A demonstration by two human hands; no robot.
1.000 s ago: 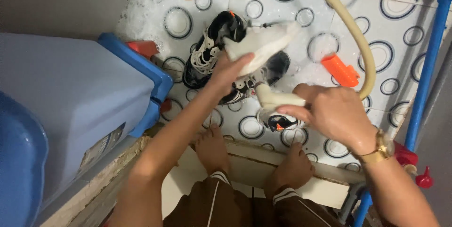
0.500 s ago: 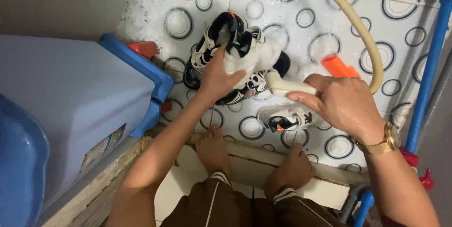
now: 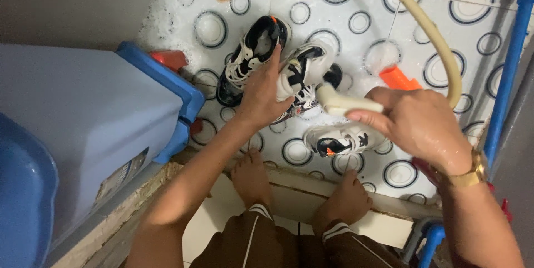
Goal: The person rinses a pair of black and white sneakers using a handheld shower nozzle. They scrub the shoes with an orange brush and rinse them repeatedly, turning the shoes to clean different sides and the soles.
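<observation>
A: What are the hands doing?

B: Seen from above, the left hand [image 3: 260, 94] is closed around a white sneaker [image 3: 300, 70] with black trim, tilting it up off the wet floor, probably so its side faces the sprayer. The right hand [image 3: 420, 126] is clenched around a cream handheld sprayer [image 3: 347, 103], its head touching or just beside that sneaker. A gold wristwatch [image 3: 464, 176] sits on the right wrist.

A: Where does the sprayer's water come from?

B: A beige hose [image 3: 431, 29] curves up from behind the right hand toward the top of the view. I cannot tell whether water is running.

A: What else is nearby?

B: A black-and-white sneaker [image 3: 247, 59] lies just left of the held one; another white sneaker [image 3: 339, 137] rests on the floor below the sprayer. The tiled floor [image 3: 356, 1], white with dark rings, looks soapy. An orange brush [image 3: 397, 79] lies near the hose. A blue plastic bin [image 3: 83, 123] stands at left, a blue pipe [image 3: 509, 68] at right. The person's bare feet [image 3: 253, 176] rest on a raised ledge.
</observation>
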